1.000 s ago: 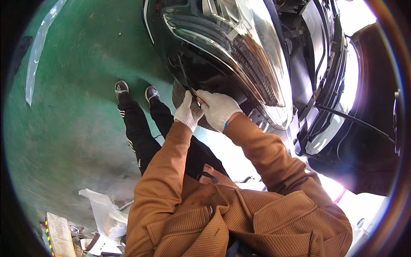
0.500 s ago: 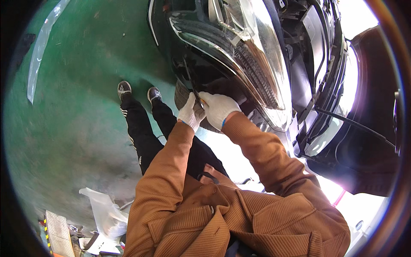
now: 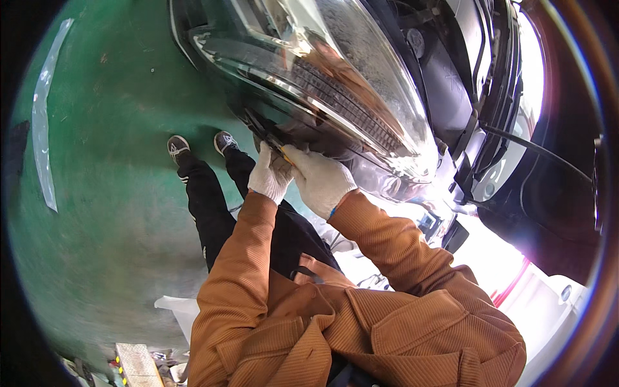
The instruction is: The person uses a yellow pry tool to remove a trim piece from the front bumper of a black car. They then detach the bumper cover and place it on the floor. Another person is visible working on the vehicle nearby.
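Both my hands wear white knit gloves and meet at the lower front corner of a dark car, just below its headlight point(image 3: 367, 97). My right hand point(image 3: 322, 184) is closed on a slim black and yellow tool point(image 3: 287, 157); its kind is too small to make out. Beside it, almost touching, my left hand point(image 3: 271, 175) has its fingers closed, and what lies in them is hidden. A narrow black strip point(image 3: 259, 126) runs from the hands up along the edge of the dark bodywork. I cannot tell whether it belongs to the tool or to the car.
The engine bay point(image 3: 445, 84) lies uncovered to the right, with a thin prop rod point(image 3: 535, 145) across it. A clear plastic strip point(image 3: 42, 129) lies on the green floor point(image 3: 109, 193) at left. A striped-edge board point(image 3: 137, 366) and oddments are at lower left.
My view has shifted closer to the headlight, which looks larger and lies farther left. Both hands remain together at the bumper corner, and the black strip now slants more to the left.
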Tool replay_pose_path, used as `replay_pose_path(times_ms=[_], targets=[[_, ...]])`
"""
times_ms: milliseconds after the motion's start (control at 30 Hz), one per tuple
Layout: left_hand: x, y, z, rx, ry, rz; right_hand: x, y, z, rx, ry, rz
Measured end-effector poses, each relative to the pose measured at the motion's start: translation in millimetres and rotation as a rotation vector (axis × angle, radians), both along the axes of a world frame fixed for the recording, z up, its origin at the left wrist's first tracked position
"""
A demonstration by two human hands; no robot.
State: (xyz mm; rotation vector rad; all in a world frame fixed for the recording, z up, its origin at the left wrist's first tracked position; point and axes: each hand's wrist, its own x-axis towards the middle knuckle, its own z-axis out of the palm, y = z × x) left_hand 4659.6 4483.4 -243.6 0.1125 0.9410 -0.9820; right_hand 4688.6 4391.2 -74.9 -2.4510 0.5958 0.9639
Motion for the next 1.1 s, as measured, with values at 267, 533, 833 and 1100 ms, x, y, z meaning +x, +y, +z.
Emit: replay_pose_path(times_ms=[267, 533, 833, 1100], targets=[[-3, -4, -6, 0.022, 0.015, -0.026, 12, -4, -3, 0.068, 0.027, -0.020], [-11, 1, -19, -0.057, -0.095, -0.011, 31, -3, -2, 0.023, 0.204, 0.122], [-15, 0, -19, -0.021, -0.071, -0.021, 37, 1, -7, 0.002, 0.263, 0.185], [-8, 7, -19, -0.053, 0.000, -0.105, -9, -1, -1, -0.050, -0.017, 0.008]])
